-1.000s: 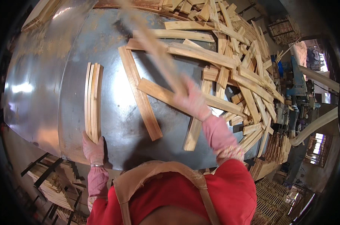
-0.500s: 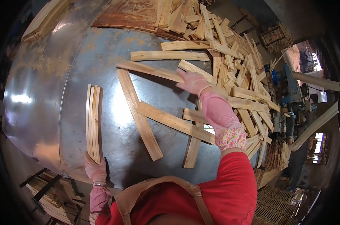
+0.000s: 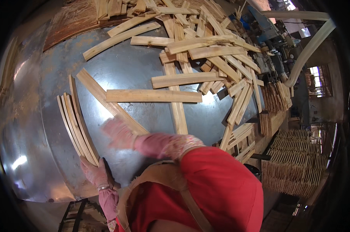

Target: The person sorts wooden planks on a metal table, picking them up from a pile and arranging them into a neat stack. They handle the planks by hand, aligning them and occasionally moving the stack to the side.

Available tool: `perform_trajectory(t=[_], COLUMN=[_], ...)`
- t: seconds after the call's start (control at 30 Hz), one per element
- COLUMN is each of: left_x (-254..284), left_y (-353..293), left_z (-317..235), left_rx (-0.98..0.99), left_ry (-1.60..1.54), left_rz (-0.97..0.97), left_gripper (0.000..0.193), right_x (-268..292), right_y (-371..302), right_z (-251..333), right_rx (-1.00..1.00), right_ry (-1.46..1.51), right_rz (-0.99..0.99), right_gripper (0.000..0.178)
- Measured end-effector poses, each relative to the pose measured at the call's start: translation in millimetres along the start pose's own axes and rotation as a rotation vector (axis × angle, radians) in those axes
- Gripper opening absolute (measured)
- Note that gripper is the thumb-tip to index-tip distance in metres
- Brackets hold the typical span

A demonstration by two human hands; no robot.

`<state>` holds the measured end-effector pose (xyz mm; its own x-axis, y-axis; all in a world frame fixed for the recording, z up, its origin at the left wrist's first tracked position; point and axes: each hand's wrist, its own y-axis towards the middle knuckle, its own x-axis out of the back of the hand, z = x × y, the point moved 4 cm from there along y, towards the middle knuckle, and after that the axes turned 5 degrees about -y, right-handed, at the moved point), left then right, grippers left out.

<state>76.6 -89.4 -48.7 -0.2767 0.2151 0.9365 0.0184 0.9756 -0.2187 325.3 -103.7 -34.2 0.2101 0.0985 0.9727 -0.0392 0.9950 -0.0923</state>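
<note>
My left hand (image 3: 94,173), in a pink knit glove, is closed around the near ends of several narrow wooden strips (image 3: 75,125) standing on edge side by side. The rightmost strip (image 3: 79,110) reaches farther up the table than the others. My right hand (image 3: 120,133), gloved alike and blurred by motion, is just right of this bundle with its fingers apart and nothing seen in them. Beneath its wrist passes a slanting wooden strip (image 3: 101,96). Another strip (image 3: 153,96) lies across that one's right side.
The metal tabletop (image 3: 144,127) bears a large jumbled pile of wooden strips (image 3: 217,50) at the far right. Beyond the pile stands a machine with a pale hose (image 3: 310,54). Stacked strips (image 3: 294,166) stand at the right. A reddish board (image 3: 66,33) lies at the far left.
My right hand has come left and nearer from a strip by the pile. One more strip now stands against the bundle's right side. My left hand keeps its hold. The view has turned.
</note>
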Motion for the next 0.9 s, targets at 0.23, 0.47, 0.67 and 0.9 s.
perform_trajectory(t=[0.23, 0.47, 0.67, 0.9], left_x=[4.7, 0.7, -3.3, -17.9], left_y=[-0.6, 0.5, -2.4, -2.3], left_z=[-0.7, -6.7, -6.4, 17.4], left_rx=[-0.023, -0.030, -0.060, -0.186], left_ry=[-0.040, 0.016, 0.047, 0.018], left_rz=[-0.002, 0.043, -0.017, -0.064], left_gripper=[0.103, 0.118, 0.116, 0.101], right_x=[-26.2, -38.4, -30.0, -1.2], right_y=[-71.3, -23.8, 56.8, 128.1], right_z=[-70.5, 23.3, -236.9, -282.0], right_rx=[-0.505, -0.275, -0.951, -1.115], right_ry=[0.290, 0.629, 0.866, 1.456], right_rz=[0.086, 0.180, -0.485, -0.657], right_gripper=[0.072, 0.054, 0.045, 0.062])
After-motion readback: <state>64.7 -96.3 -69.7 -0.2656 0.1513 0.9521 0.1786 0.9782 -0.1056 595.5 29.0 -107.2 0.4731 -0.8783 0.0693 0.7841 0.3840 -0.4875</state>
